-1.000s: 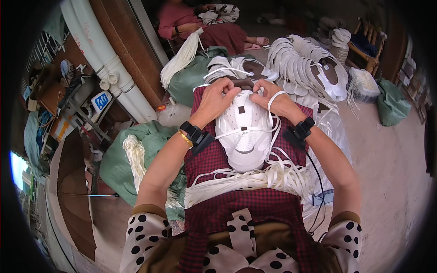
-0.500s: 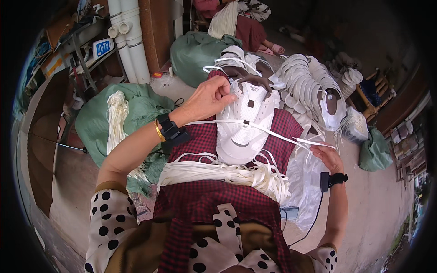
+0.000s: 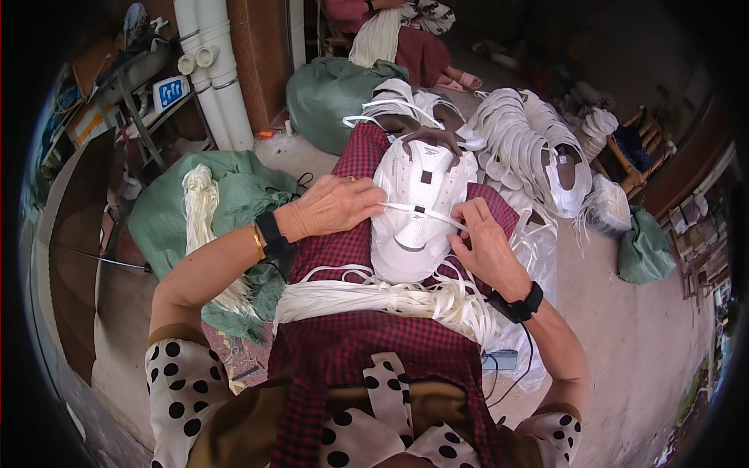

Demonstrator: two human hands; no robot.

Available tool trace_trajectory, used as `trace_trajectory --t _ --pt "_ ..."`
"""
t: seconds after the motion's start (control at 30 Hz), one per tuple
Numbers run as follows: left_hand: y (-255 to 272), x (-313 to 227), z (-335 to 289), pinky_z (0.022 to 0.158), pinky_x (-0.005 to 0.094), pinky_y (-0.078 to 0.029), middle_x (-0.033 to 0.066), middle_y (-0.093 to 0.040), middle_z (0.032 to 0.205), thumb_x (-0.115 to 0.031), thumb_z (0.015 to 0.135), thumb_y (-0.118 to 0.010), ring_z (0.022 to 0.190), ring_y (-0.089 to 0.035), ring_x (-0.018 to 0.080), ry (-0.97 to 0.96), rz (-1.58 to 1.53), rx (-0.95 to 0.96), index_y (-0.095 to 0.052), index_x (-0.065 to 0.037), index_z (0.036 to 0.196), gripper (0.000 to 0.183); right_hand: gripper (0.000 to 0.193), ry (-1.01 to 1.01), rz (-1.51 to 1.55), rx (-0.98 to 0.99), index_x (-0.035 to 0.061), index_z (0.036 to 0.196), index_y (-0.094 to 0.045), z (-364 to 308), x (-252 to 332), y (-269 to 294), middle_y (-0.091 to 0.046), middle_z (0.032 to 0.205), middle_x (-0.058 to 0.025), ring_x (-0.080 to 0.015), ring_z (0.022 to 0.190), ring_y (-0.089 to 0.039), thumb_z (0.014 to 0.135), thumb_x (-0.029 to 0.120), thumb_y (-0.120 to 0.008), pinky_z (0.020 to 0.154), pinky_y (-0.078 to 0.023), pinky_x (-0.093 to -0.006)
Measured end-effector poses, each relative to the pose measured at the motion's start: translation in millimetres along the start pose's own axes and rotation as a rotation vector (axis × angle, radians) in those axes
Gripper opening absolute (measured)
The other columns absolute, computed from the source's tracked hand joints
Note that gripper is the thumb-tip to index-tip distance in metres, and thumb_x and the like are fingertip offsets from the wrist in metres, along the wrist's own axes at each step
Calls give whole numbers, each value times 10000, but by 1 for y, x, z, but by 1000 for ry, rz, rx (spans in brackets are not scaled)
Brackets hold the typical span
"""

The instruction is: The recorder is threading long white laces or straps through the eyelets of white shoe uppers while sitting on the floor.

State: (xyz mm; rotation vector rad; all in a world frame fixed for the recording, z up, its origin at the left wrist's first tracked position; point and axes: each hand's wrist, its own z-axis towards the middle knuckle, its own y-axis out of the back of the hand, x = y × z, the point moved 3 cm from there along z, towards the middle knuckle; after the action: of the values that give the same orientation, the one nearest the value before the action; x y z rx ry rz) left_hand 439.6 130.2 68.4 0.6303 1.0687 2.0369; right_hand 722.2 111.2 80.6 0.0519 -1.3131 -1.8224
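A white shoe upper with a dark lining lies across my lap on a red-and-black checked apron. A flat white shoelace runs across it, through a loop at the tongue's middle. At the upper's left edge, my left hand has its fingertips closed on the lace. My right hand is at the right edge, thumb and fingers pinching the lace there. A bundle of off-white laces lies over my lap just below the toe.
Stacked shoe uppers lie beyond my knees at the right. Green sacks stand ahead and at the left, the left one with a hank of laces on it. Another person sits at the back, holding laces.
My right hand has come in from the far right to the upper's right edge. My left hand has moved down from the eyelets to the lace at the left edge.
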Motion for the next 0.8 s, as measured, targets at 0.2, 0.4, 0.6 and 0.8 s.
trace_trajectory --t 0.2,0.4,0.6,0.8 --pt "-4 14 -14 551 404 -508 69 -515 762 -231 941 -632 653 -642 267 -12 68 -38 -592 -132 958 108 101 103 -171 43 33 1014 -572 -15 -14 2 -633 883 -184 -416 739 -648 954 103 -613 643 -528 -495" --pt "24 51 -61 584 440 -506 73 -592 828 -131 911 -638 695 -645 325 136 149 -93 -612 -126 1019 111 60 65 -280 -35 28 968 -583 -58 -58 36 -656 877 -199 -423 714 -644 966 88 -587 622 -516 -497" --pt "113 100 -155 708 463 -515 178 -656 964 -103 976 -605 841 -639 431 537 231 -145 -645 -40 1064 116 113 -306 -374 -120 -6 1003 -572 -151 -104 131 -661 852 -242 -425 742 -653 1017 79 -497 650 -499 -472" --pt "196 112 -217 744 442 -524 177 -656 1005 -123 1007 -566 893 -640 430 672 398 -195 -622 -33 1086 132 113 -547 -608 -106 -5 1074 -524 -239 -105 216 -665 891 -264 -466 799 -648 1017 43 -440 696 -508 -469"
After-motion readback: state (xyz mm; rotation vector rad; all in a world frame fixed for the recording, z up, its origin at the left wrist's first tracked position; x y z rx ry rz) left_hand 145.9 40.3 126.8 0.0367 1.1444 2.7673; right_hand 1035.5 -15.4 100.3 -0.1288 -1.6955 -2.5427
